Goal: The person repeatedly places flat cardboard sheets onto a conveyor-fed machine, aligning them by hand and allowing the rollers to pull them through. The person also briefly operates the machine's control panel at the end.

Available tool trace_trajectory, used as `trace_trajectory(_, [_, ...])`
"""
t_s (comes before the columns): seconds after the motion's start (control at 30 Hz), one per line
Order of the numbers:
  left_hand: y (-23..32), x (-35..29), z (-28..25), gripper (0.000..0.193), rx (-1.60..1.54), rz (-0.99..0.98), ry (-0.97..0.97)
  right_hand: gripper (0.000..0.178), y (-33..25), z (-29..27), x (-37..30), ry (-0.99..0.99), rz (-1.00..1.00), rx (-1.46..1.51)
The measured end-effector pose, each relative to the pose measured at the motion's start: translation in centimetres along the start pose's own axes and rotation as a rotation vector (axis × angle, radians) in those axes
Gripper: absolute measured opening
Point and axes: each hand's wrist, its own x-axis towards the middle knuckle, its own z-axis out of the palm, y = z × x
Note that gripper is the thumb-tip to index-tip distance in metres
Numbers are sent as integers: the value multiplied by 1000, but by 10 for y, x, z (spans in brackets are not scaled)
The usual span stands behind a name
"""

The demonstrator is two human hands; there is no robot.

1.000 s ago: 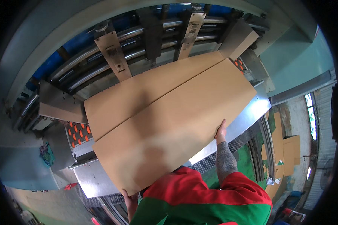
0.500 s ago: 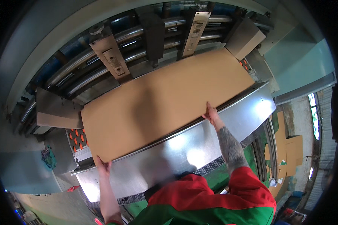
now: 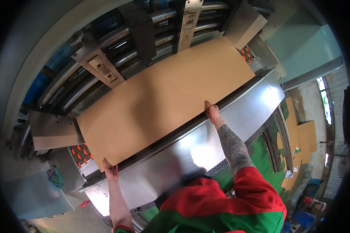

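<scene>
Since the earlier frame, cardboard sheet (image 3: pixel 163 101) slid further up the machine bed — both my hands followed. Left hand (image 3: pixel 109 169) and right hand (image 3: pixel 211 112) press flat on its near edge, fingers loose, nothing clenched — rollers (image 3: pixel 116 42) beyond.

Plain tan cardboard sheet (image 3: pixel 163 97), shiny silver metal table (image 3: pixel 237 116), orange rollers (image 3: pixel 80 153), red-and-green sleeves (image 3: pixel 221 209)

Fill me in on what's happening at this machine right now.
A person in a red and green top leans over a shiny metal feed table and has both bare hands on a large brown cardboard sheet. The left hand is at the sheet's near left corner, the right hand at its near edge. The sheet lies flat, its far edge toward the machine's rollers.
</scene>
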Motion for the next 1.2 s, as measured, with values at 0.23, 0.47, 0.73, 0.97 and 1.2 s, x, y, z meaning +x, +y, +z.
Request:
trace_trajectory(0.23, [-3,-18,-10,74,225,-59,-160,34,-27,-47,-11,-407,-79,-506])
trace_trajectory(0.47, [-11,-62,-3,58,-123,31,15,73,-53,-49,-11,-25,-128,-428])
trace_trajectory(0.73, [-39,8,25,79,-533,-43,142,87,-12,5,14,147,89,695])
trace_trajectory(0.97, [-44,33,50,64,-643,-43,254,79,-5,21,46,281,72,1044])
trace_trajectory(1.2, [-44,13,60,65,-621,-36,64,73,-10,20,47,83,-10,979])
